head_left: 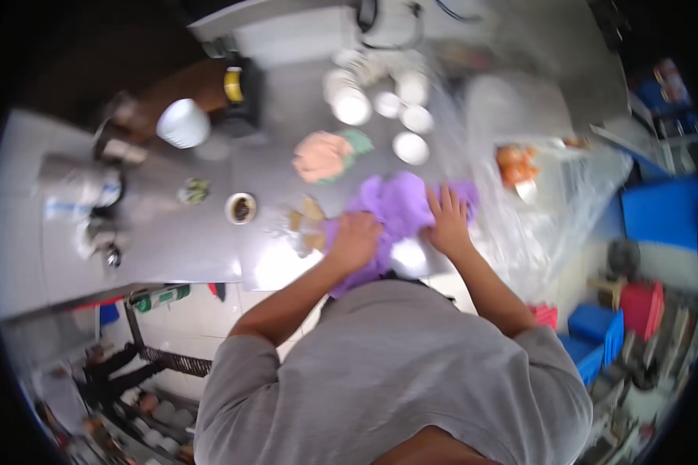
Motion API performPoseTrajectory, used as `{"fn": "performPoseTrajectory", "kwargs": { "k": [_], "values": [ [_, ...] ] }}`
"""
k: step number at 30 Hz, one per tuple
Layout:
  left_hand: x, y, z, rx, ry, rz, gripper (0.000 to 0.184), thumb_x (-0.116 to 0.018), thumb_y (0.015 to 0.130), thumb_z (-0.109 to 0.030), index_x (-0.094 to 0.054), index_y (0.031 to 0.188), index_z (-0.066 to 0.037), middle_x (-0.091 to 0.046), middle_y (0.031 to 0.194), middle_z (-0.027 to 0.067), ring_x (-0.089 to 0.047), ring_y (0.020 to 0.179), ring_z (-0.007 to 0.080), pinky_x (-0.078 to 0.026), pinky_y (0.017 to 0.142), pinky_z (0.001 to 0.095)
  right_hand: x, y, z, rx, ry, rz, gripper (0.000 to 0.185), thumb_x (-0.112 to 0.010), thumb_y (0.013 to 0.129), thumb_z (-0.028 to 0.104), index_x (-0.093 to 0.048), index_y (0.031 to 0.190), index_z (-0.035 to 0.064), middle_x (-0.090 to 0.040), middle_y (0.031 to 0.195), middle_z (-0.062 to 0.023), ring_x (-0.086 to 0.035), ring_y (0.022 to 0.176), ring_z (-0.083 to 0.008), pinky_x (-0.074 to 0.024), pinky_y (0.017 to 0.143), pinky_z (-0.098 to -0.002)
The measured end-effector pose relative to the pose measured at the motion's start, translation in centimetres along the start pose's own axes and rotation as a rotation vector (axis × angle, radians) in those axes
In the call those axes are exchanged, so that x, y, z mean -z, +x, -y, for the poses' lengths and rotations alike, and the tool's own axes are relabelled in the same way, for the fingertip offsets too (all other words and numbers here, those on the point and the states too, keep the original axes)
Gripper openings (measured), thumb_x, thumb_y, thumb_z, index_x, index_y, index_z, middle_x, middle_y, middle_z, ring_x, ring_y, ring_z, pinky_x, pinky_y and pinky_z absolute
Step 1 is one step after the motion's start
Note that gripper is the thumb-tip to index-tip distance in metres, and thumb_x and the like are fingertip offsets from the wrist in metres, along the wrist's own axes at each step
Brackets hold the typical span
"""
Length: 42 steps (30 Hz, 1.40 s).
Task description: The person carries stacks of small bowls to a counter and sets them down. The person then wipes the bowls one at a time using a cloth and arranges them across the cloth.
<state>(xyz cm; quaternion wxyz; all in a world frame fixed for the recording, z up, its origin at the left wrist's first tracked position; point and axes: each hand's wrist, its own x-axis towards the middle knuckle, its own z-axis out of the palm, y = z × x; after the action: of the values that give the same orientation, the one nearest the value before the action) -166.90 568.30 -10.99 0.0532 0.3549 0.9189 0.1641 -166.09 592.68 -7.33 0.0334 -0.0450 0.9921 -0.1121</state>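
A crumpled purple cloth [399, 203] lies on the steel table near its front edge, spread between my two hands. My left hand [355, 242] presses on the cloth's left part, its fingers curled into the fabric. On the cloth's right end rests my right hand [448, 221], fingers spread and stretched forward. Just beyond the purple cloth is a peach-coloured cloth [321, 157] with a green cloth [357, 144] beside it. Left of my left hand lie some blurred tan pieces [310, 225] that I cannot make out.
Stacks of white cups or bowls [351, 105] stand at the back. A small bowl of dark sauce [241, 208] and a white container [183, 124] are on the left. Clear plastic sheeting [551, 225] covers the right side, near an orange bundle [517, 164]. Blue bins [593, 337] stand below right.
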Motion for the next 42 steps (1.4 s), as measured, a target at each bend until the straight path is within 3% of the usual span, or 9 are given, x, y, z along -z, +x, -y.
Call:
{"fn": "performPoseTrajectory", "kwargs": {
  "k": [6,11,19,24,29,33,37,39,42],
  "values": [
    [-0.1,0.9,0.6,0.081,-0.110,-0.147,0.034,-0.063,0.074,-0.017,-0.057,0.105,-0.004,-0.050,0.123,0.0196,-0.040,0.124,0.0367,-0.031,0.103,0.0544,-2.1,-0.1,-0.8,0.102,0.090,-0.017,0.068,-0.069,0.071,0.012,-0.044,0.133,0.0023,-0.044,0.134,-0.0277,-0.041,0.124,-0.0442,-0.0374,0.102,-0.0473],
    [3.0,3.0,1.7,0.406,-0.812,-0.234,0.035,-0.066,0.078,-0.013,-0.057,0.110,-0.002,-0.058,0.108,0.0139,-0.056,0.103,0.0297,-0.046,0.089,0.0397,2.1,4.9,2.8,-0.253,0.861,-0.066,0.028,-0.064,0.084,0.014,-0.061,0.108,-0.0023,-0.068,0.096,-0.0131,-0.065,0.085,-0.0244,-0.0496,0.076,-0.0335],
    [4.0,3.0,0.7,0.540,-1.888,-0.256,0.047,-0.068,0.078,-0.008,-0.055,0.123,-0.005,-0.061,0.114,0.0064,-0.059,0.103,0.0172,-0.048,0.089,0.0309,2.0,4.7,7.3,-0.246,1.374,0.164,0.034,-0.062,0.089,0.014,-0.056,0.118,-0.0026,-0.065,0.104,-0.0100,-0.062,0.092,-0.0185,-0.0492,0.082,-0.0328],
    [1.8,3.8,4.9,0.373,-0.935,-0.692,0.045,-0.069,0.079,-0.015,-0.055,0.120,-0.002,-0.063,0.110,0.0103,-0.062,0.095,0.0204,-0.050,0.084,0.0326,0.2,7.3,4.0,-0.471,1.556,0.224,0.038,-0.065,0.088,0.020,-0.058,0.115,-0.0066,-0.066,0.099,-0.0126,-0.065,0.084,-0.0202,-0.0524,0.075,-0.0325],
    [6.7,4.2,4.6,0.653,-0.795,-0.373,0.047,-0.069,0.078,-0.028,-0.055,0.116,-0.003,-0.065,0.103,0.0196,-0.065,0.091,0.0339,-0.050,0.085,0.0415,-1.9,8.8,0.1,-0.584,1.234,0.033,0.053,-0.070,0.082,0.031,-0.057,0.113,-0.0092,-0.060,0.112,-0.0213,-0.060,0.095,-0.0252,-0.0506,0.076,-0.0370],
    [4.4,4.9,5.4,0.715,-0.463,-0.268,0.058,-0.065,0.080,-0.043,-0.053,0.125,-0.008,-0.059,0.117,0.0231,-0.060,0.102,0.0362,-0.046,0.090,0.0456,-1.2,8.6,0.2,-0.253,0.576,-0.283,0.056,-0.072,0.078,0.038,-0.060,0.114,-0.0037,-0.053,0.123,-0.0255,-0.054,0.109,-0.0368,-0.0442,0.091,-0.0430],
    [1.3,5.1,3.8,0.426,0.319,-0.346,0.071,-0.064,0.080,-0.047,-0.044,0.138,-0.010,-0.046,0.135,0.0230,-0.046,0.122,0.0389,-0.032,0.103,0.0572,-1.3,3.9,4.1,0.081,-0.011,-0.014,0.056,-0.071,0.078,0.043,-0.063,0.116,0.0021,-0.036,0.144,-0.0243,-0.031,0.133,-0.0442,-0.0266,0.107,-0.0564],
    [1.5,3.6,2.4,0.327,0.157,-0.398,0.075,-0.063,0.081,-0.046,-0.038,0.142,-0.009,-0.042,0.137,0.0225,-0.037,0.129,0.0389,-0.021,0.106,0.0638,-4.2,3.6,2.7,0.153,0.209,-0.097,0.053,-0.070,0.077,0.031,-0.062,0.121,0.0034,-0.024,0.151,-0.0218,-0.019,0.139,-0.0450,-0.0193,0.107,-0.0632],
    [1.4,2.7,2.3,0.372,0.110,-0.244,0.073,-0.063,0.081,-0.044,-0.040,0.139,-0.006,-0.043,0.133,0.0242,-0.041,0.124,0.0361,-0.031,0.101,0.0547,-3.4,4.3,3.1,0.107,0.229,-0.090,0.053,-0.071,0.072,0.022,-0.059,0.121,0.0022,-0.029,0.148,-0.0214,-0.024,0.136,-0.0443,-0.0235,0.105,-0.0612]
  ]
}}
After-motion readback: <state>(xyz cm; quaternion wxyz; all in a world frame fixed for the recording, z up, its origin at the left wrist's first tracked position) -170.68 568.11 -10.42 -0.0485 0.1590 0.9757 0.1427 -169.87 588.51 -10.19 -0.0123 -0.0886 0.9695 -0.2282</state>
